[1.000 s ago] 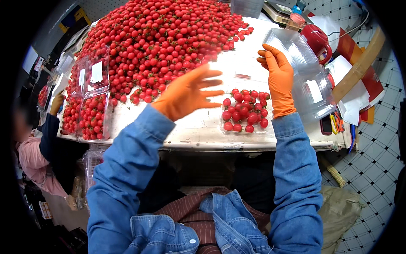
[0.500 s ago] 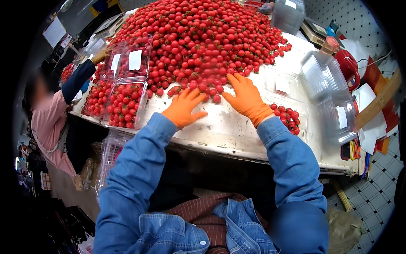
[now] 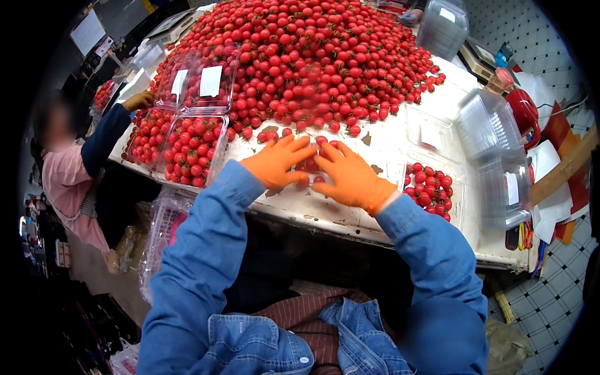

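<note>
My left hand (image 3: 278, 164) and my right hand (image 3: 350, 178), both in orange gloves with fingers apart, are low over the white tabletop (image 3: 390, 153), close together around a few loose cherry tomatoes (image 3: 322, 142), partly hidden by the fingers. Behind them rises a large tomato pile (image 3: 287, 56). A clear punnet of tomatoes (image 3: 428, 190) sits to the right of my right hand, with an empty clear tray or lid (image 3: 430, 131) behind it. Left of my left hand are filled punnets (image 3: 194, 150), one with a raised lid (image 3: 209, 81).
A co-worker in pink (image 3: 72, 187) works at the left, a gloved hand (image 3: 139, 100) by the punnets. Stacked clear containers (image 3: 484, 125), a red mug (image 3: 524, 119), a scale (image 3: 475, 59) and a wooden strip (image 3: 562, 169) are at the right. More stacked containers (image 3: 442, 28) stand at the back.
My right hand has left the containers at the right and joined my left hand at the tomatoes. In the last half second both drew closer together, with loose tomatoes now between them.
</note>
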The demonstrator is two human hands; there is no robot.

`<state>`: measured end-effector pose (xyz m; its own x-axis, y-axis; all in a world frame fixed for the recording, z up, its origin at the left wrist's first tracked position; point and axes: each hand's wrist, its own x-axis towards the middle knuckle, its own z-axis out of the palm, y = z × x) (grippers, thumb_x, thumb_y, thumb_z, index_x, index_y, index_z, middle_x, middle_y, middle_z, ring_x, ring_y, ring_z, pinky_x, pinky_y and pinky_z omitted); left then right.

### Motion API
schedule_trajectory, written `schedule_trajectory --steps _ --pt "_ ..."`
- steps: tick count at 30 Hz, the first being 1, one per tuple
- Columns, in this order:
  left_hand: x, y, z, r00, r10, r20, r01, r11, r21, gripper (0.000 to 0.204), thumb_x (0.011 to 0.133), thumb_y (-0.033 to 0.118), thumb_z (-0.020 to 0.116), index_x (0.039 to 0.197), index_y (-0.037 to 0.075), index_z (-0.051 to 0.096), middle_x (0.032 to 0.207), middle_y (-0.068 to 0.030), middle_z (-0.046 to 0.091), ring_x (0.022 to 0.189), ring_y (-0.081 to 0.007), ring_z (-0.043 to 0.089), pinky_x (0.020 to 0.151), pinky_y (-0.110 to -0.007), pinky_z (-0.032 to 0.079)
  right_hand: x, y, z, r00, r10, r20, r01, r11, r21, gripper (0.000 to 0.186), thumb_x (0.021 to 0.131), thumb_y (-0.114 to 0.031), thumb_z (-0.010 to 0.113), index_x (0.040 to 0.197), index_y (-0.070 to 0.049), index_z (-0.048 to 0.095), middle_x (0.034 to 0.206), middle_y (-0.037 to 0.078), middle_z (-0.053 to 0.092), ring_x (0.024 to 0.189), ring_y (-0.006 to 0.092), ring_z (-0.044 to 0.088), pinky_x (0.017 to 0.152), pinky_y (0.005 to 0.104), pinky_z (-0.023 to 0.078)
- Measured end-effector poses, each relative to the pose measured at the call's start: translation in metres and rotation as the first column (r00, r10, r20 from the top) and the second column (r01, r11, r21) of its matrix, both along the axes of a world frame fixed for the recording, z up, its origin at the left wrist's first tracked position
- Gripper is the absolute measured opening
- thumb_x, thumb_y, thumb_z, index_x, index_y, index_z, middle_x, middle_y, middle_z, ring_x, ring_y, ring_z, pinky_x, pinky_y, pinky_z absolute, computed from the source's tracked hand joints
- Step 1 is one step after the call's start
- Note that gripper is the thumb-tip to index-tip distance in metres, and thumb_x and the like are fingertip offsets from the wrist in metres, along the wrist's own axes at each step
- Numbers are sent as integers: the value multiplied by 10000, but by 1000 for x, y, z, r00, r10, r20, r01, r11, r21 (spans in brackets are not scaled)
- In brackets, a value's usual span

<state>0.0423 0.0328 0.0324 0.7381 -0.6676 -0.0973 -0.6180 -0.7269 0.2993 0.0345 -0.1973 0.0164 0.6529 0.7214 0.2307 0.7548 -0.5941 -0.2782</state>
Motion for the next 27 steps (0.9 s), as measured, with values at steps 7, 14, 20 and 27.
schedule_trajectory --steps 7,14,20,27 --pt "-29 40 24 974 204 -103 -225 937 -266 521 872 176 654 1355 81 485 1414 -150 445 1319 -319 399 1080 -379 339 -3 -30 23 992 -102 -74 105 994 38 521 785 -320 676 1223 -74 536 1230 173 525 1127 351 511 928 441 435" --pt "-49 6 7 986 129 -107 -139 986 -95 670 837 207 665 1431 106 372 1488 -210 287 1375 -390 280 1099 -416 314 -23 -12 17 973 -104 -205 86 991 -98 586 824 -298 647 1331 -67 465 1378 213 442 1219 386 454 1011 425 409" --pt "-69 3 36 944 159 -288 -260 897 -357 563 806 131 703 1330 81 504 1400 -163 443 1316 -333 401 1065 -384 367 -40 -39 39 988 -11 -153 17 999 35 585 800 -268 682 1309 -54 487 1262 175 520 1116 362 514 966 411 431" --pt "-67 9 26 897 433 -88 -409 889 209 722 726 383 756 1299 39 482 1133 -164 560 1037 -342 576 863 -397 483 -60 -37 32 901 -356 -247 258 899 -354 542 730 -197 705 1209 -73 483 1076 182 527 981 352 582 765 444 528"
